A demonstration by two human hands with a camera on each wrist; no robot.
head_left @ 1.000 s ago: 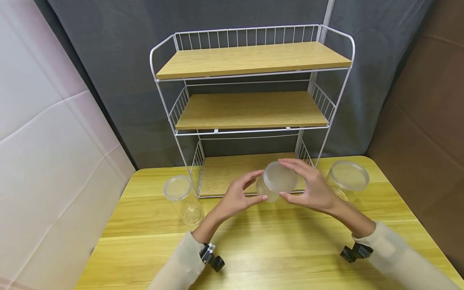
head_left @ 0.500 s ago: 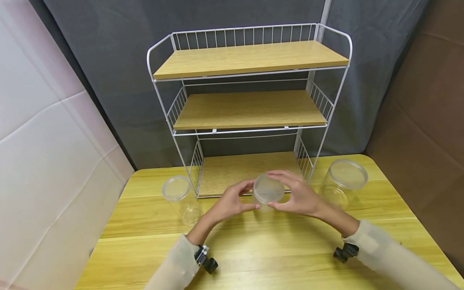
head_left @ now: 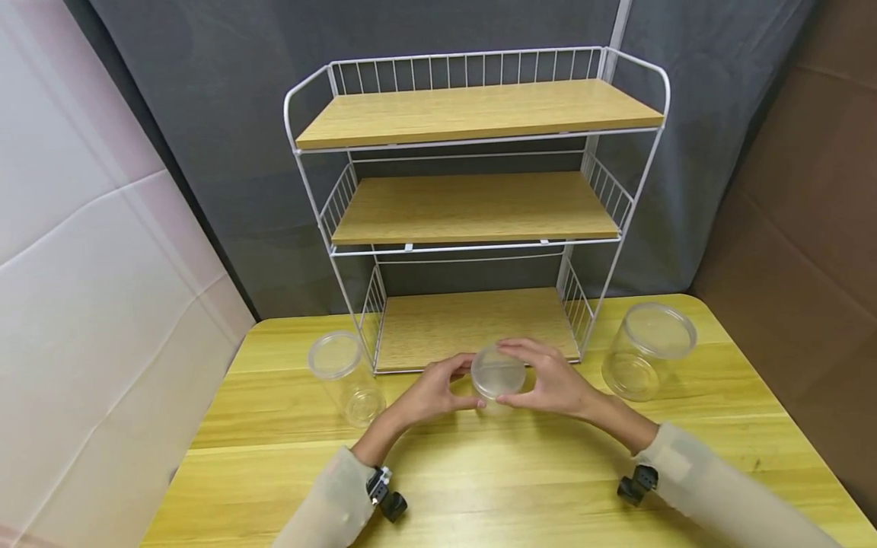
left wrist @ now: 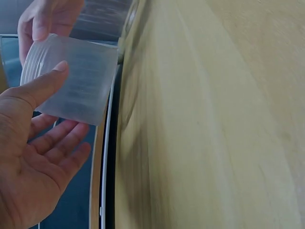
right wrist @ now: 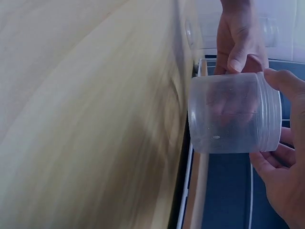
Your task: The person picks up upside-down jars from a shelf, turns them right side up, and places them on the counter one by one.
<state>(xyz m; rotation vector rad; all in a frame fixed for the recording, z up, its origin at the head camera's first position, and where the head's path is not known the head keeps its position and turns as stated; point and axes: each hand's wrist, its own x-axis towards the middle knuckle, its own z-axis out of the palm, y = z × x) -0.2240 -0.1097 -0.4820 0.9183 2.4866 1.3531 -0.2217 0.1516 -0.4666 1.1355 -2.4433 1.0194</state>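
Observation:
A clear plastic jar (head_left: 498, 371) with a round frosted lid stands upright between my two hands, just in front of the bottom shelf. My left hand (head_left: 433, 392) holds its left side, thumb in front and fingers behind. From the right, my right hand (head_left: 548, 382) grips the jar around its lid, thumb toward me. In the left wrist view the base of the jar (left wrist: 83, 78) is close over the tabletop. The ridged lid edge of the jar (right wrist: 270, 112) shows between right thumb and fingers in the right wrist view.
A white wire rack with three wooden shelves (head_left: 479, 205) stands at the back of the wooden table (head_left: 521, 487). A slim clear jar (head_left: 336, 356) is left of it, a wider clear jar (head_left: 651, 342) right. Grey cloth (head_left: 205, 152) hangs behind.
Both hands have carried the jar down and slightly left, toward the tabletop in front of the rack. The right forearm has moved left, showing more of the wide jar.

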